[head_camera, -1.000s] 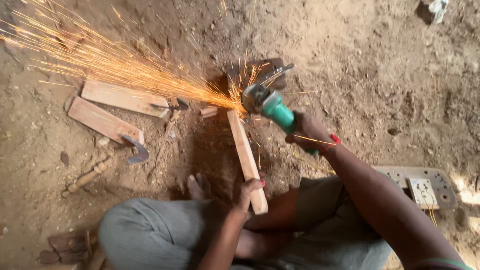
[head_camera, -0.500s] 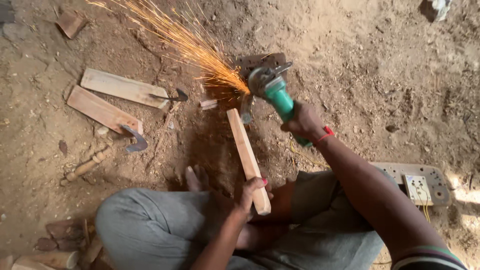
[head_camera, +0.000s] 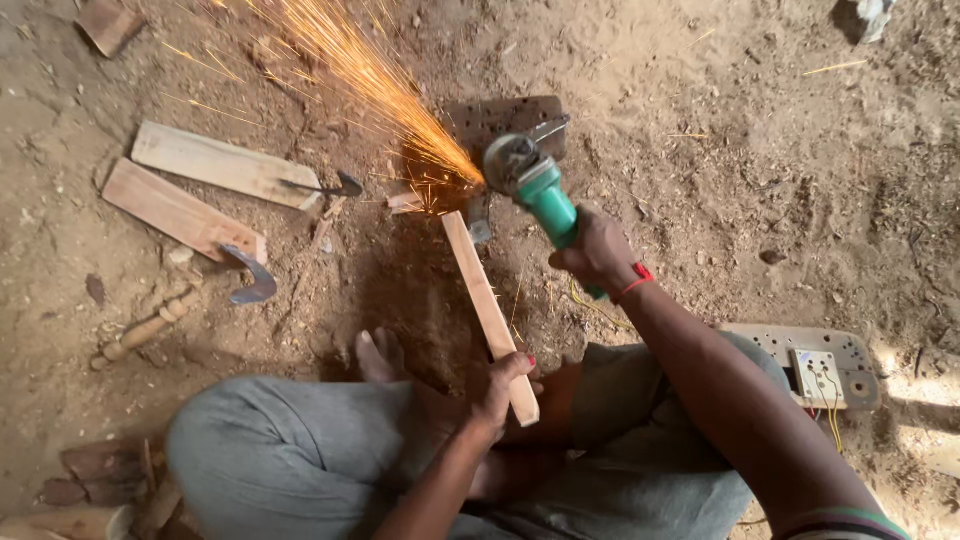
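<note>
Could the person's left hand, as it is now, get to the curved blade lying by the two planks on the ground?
Probably not at once: the left hand grips the wooden strip, and the raised knee lies between it and the curved blade. Once freed, open dirt leads there.

Sparks (head_camera: 370, 90) bar left; right dirt (head_camera: 760, 150) open.

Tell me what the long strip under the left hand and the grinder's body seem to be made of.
Strip: probably metal with a dull tan, rusty-looking coat, since orange sparks fly where the disc meets its far end; by colour alone it could pass for wood. Grinder: smooth green body, likely plastic, with a grey metal head. Left hand grips the strip; right hand holds the grinder.
</note>
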